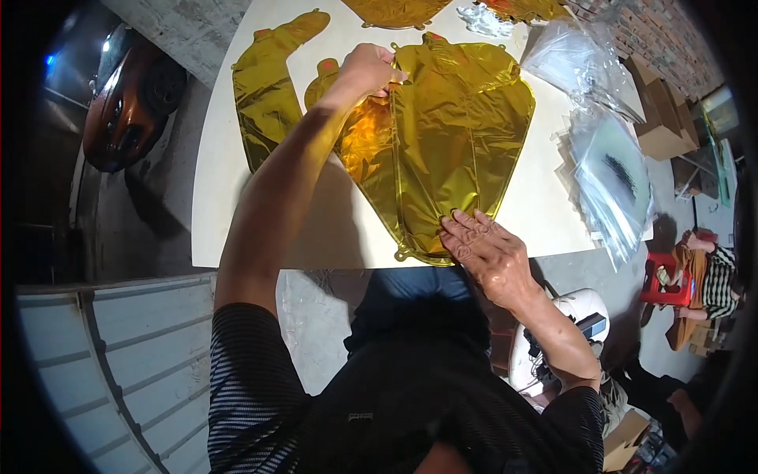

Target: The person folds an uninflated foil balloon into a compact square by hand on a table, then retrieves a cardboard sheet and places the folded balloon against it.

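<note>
A large gold foil balloon (pixel 442 134), flat and partly folded over, lies in front of me on the white table. My left hand (pixel 368 71) reaches to its upper left part, fingers closed in a pinch on the foil edge. Creased, shiny foil hangs below that hand. My right hand (pixel 491 257) rests with fingers stretched out on the balloon's narrow lower end, close to the table's front edge. Left of my left forearm lies another flat gold foil balloon (pixel 264 87), curved at its top.
More gold foil (pixel 395 11) lies at the table's far edge. Clear plastic bags (pixel 612 182) are stacked on the right of the white table (pixel 316 229), beside a cardboard box (pixel 663 118). A person sits at far right near a red stool (pixel 665 280). An orange car (pixel 130 99) stands left.
</note>
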### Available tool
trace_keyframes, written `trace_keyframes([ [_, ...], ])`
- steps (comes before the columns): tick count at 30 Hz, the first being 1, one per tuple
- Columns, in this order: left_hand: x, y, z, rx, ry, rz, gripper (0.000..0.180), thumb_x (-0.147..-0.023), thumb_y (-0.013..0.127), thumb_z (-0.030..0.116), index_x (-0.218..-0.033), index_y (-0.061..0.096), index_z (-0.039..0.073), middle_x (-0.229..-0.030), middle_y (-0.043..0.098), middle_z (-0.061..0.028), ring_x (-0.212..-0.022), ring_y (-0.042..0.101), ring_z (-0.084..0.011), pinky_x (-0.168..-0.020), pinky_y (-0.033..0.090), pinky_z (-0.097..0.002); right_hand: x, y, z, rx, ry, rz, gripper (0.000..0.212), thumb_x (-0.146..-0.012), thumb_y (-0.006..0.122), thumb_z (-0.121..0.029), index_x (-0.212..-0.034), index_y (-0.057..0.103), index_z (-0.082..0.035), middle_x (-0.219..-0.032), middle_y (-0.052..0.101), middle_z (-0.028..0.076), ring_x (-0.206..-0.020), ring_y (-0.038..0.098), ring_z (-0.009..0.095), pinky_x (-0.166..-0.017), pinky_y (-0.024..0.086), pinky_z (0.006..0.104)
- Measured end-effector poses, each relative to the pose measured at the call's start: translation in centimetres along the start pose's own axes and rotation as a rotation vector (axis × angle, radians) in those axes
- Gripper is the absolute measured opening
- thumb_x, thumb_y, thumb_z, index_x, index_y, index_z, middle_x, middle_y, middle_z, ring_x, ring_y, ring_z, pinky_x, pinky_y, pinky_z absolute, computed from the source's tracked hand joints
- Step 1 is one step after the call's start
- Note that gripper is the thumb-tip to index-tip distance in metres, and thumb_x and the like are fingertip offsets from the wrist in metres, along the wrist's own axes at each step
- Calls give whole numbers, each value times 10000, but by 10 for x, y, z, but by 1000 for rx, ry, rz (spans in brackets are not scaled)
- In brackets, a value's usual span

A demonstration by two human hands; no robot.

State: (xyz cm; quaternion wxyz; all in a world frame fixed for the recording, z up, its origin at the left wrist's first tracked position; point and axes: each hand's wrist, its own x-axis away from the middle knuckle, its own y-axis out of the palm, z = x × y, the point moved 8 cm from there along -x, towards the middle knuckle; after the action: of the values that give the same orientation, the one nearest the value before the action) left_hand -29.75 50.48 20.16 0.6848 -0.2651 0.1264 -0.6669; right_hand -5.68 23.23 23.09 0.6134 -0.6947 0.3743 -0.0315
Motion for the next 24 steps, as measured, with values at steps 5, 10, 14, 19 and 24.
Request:
trace_keyframes([
  [5, 3, 0, 4, -15, 76, -52, 611, -824, 897, 153, -1301, 631, -122, -1045, 715, -121, -795, 689, -139, -615, 568, -272, -1, -7, -8, 27, 1, -45, 359, -846, 684, -85, -1192, 774, -61, -1339, 727, 123, -1291, 675, 301, -1116, 533, 472],
  [10, -3, -5, 1, -42, 61, -68, 599, -825, 897, 162, -1296, 641, -106, -1036, 712, -115, -800, 686, -134, -614, 575, -272, 0, -7, -8, 15, 3, -19, 367, -851, 675, -85, -1204, 771, -55, -1349, 722, 121, -1298, 671, 300, -1120, 531, 467],
  [14, -12, -7, -3, 20, 13, -129, 490, -832, 897, 176, -1200, 687, -70, -932, 715, -70, -733, 673, -114, -580, 564, -261, 3, -4, -10, 15, -14, -57, 362, -864, 663, -98, -1205, 774, -54, -1344, 725, 124, -1297, 672, 300, -1120, 530, 461],
  [19, -25, -11, 0, 63, 11, -75, 371, -846, 894, 225, -1074, 721, -10, -842, 708, -37, -641, 636, -105, -542, 517, -246, 4, -6, -10, -1, -2, -52, 374, -857, 666, -100, -1213, 776, -60, -1333, 733, 117, -1291, 677, 299, -1118, 530, 457],
  [24, -42, -20, -5, -24, 107, 13, 368, -795, 910, 257, -1068, 782, 46, -972, 789, -73, -811, 742, -183, -738, 604, -336, 3, -5, -12, 0, -1, -61, 372, -850, 674, -99, -1204, 781, -63, -1341, 729, 114, -1295, 674, 299, -1121, 527, 458],
])
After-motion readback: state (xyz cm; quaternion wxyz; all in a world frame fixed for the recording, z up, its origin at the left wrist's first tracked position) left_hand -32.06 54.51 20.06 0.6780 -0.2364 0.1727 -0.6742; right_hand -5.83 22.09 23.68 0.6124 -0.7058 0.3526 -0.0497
